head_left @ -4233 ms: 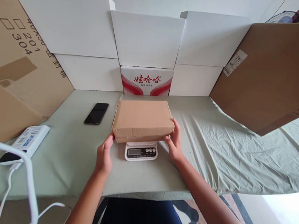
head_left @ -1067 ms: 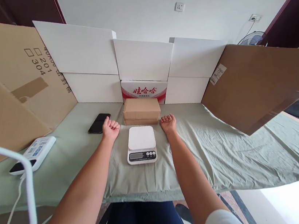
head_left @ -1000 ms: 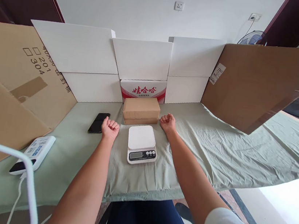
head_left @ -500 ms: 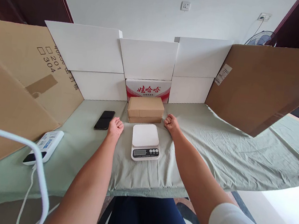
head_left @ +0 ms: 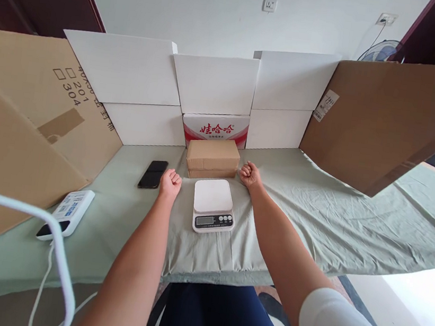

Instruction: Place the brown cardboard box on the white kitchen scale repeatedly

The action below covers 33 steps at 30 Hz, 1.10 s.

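Left hand point(head_left: 170, 182): fist-closed grip, empty, resting on bench point(head_left: 294, 216) as before.
Right hand point(head_left: 250, 174): fist-closed, empty, unmoved.
Cardboard box point(head_left: 212, 158): between the fists, no longer on the scale.
Kitchen scale point(head_left: 213, 205): bare, nearer the person.

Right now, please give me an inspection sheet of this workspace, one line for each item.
Surface: table under a wrinkled pale green cloth.
Job's things: white scale, platform bare; brown cardboard box behind it, against a red-and-white carton.
Clutter: black phone left of the box; white power bank near the left edge.
Hands: left hand and right hand rest on the cloth either side of the scale, fingers curled, holding nothing.
Cables: white cable from the power bank.
Surroundings: white panels and brown cardboard sheets stand around; fan behind.
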{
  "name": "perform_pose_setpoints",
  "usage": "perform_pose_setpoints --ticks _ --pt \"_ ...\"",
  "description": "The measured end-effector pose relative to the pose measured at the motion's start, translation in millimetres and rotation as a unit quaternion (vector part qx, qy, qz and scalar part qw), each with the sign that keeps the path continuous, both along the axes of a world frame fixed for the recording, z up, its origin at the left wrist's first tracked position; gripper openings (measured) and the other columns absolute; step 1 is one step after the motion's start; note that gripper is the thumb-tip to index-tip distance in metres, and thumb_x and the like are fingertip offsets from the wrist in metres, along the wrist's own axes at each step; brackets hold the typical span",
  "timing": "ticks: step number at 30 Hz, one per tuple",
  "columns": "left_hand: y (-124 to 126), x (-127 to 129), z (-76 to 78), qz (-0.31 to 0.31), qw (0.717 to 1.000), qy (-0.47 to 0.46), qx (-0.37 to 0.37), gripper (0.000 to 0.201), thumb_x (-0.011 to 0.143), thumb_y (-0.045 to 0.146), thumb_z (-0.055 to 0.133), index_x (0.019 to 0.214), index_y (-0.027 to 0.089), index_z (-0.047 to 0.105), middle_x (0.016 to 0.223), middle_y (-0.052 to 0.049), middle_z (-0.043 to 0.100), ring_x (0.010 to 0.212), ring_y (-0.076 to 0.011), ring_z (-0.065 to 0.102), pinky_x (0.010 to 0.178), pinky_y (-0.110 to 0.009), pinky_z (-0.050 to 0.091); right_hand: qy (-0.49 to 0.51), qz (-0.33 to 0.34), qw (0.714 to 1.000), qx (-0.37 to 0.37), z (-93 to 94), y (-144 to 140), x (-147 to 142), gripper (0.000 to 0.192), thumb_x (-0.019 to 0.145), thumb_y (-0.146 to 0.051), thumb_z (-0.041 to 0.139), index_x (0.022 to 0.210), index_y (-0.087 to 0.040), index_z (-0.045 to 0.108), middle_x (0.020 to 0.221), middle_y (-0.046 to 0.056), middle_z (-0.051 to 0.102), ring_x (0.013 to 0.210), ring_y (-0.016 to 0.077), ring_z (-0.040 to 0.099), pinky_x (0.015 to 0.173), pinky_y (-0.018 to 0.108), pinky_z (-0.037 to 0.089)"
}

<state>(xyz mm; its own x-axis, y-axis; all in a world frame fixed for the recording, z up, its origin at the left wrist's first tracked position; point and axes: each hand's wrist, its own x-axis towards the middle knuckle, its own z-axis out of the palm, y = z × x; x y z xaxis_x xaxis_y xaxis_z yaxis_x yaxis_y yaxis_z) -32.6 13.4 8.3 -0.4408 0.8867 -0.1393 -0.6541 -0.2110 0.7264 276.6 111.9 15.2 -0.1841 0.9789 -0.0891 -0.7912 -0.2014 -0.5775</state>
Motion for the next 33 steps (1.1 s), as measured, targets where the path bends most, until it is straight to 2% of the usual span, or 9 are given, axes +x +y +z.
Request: perform_pose_setpoints --ticks 7,10,12,16,19,21,26,30,33 --pt "5 8 -4.1 0.014 0.998 0.036 0.041 0.036 0.091 0.026 0.064 0.065 0.021 0.04 0.055 0.006 0.033 0.043 -0.0068 0.032 0.041 -0.019 0.023 -0.014 -0.028 0.999 -0.019 -9.1 2 1 0.032 0.093 -0.052 0.054 0.076 -0.025 0.046 0.062 -0.003 0.05 0.058 0.0144 0.054 0.054 0.027 0.051" --pt "14 9 -11.6 0.043 0.997 0.059 0.035 0.029 0.094 0.033 0.067 0.072 0.02 0.054 0.062 0.004 0.044 0.049 -0.0074 0.04 0.041 -0.018 0.022 -0.098 -0.066 0.993 0.029 -18.0 2 -6 0.026 0.09 -0.052 0.053 0.087 -0.026 0.057 0.074 0.001 0.063 0.074 0.0192 0.065 0.071 0.034 0.059" --pt "20 11 -16.5 0.04 0.995 0.087 0.03 0.032 0.097 0.047 0.066 0.079 0.02 0.063 0.068 0.001 0.051 0.054 -0.0095 0.046 0.044 -0.02 0.028 -0.177 -0.099 0.975 0.087 -24.8 2 -15 0.024 0.087 -0.048 0.056 0.1 -0.028 0.061 0.084 0.002 0.07 0.091 0.0218 0.069 0.087 0.038 0.059" --pt "25 14 -21.9 0.012 0.99 0.133 0.046 0.056 0.098 0.072 0.054 0.098 0.02 0.074 0.093 -0.009 0.068 0.082 -0.0183 0.065 0.061 -0.025 0.046 -0.311 -0.105 0.916 0.23 -33.3 -2 -30 0.045 0.08 -0.038 0.066 0.124 -0.031 0.061 0.129 0.001 0.073 0.132 0.0271 0.06 0.117 0.045 0.047" --pt "23 16 -20.6 0.003 0.986 0.155 0.054 0.066 0.097 0.078 0.047 0.11 0.02 0.076 0.125 -0.014 0.071 0.12 -0.027 0.066 0.087 -0.031 0.054 -0.361 -0.087 0.885 0.281 -31.3 -10 -32 0.055 0.079 -0.035 0.07 0.133 -0.03 0.06 0.146 0.002 0.064 0.142 0.0301 0.052 0.125 0.048 0.039" --pt "18 17 -16.3 -0.003 0.985 0.163 0.057 0.067 0.096 0.079 0.048 0.112 0.02 0.076 0.133 -0.015 0.07 0.135 -0.0306 0.061 0.103 -0.036 0.052 -0.37 -0.082 0.88 0.288 -27.9 -17 -31 0.058 0.081 -0.037 0.07 0.137 -0.03 0.058 0.15 0.002 0.061 0.144 0.0317 0.049 0.128 0.05 0.036" --pt "-11 20 7.4 0.01 0.975 0.197 0.103 0.06 0.092 0.079 0.057 0.108 0.024 0.077 0.132 -0.013 0.07 0.144 -0.0317 0.055 0.115 -0.041 0.047 -0.359 -0.126 0.866 0.326 -21.8 -43 -37 0.074 0.087 -0.048 0.074 0.153 -0.033 0.044 0.164 0.005 0.045 0.156 0.0337 0.034 0.132 0.051 0.032" --pt "-45 29 20.3 0.028 0.96 0.236 0.15 0.066 0.086 0.084 0.06 0.111 0.025 0.078 0.132 -0.012 0.069 0.145 -0.0323 0.053 0.117 -0.042 0.047 -0.367 -0.188 0.84 0.352 -21.8 -67 -38 0.079 0.088 -0.062 0.073 0.152 -0.03 0.042 0.154 0.012 0.049 0.148 0.0358 0.044 0.126 0.052 0.04" --pt "-74 36 11.6 0.018 0.952 0.263 0.156 0.07 0.081 0.086 0.063 0.116 0.027 0.077 0.131 -0.011 0.068 0.141 -0.0334 0.054 0.115 -0.046 0.048 -0.41 -0.205 0.81 0.366 -26.5 -92 -21 0.084 0.088 -0.07 0.069 0.153 -0.029 0.037 0.147 0.015 0.051 0.139 0.0357 0.051 0.116 0.054 0.05"
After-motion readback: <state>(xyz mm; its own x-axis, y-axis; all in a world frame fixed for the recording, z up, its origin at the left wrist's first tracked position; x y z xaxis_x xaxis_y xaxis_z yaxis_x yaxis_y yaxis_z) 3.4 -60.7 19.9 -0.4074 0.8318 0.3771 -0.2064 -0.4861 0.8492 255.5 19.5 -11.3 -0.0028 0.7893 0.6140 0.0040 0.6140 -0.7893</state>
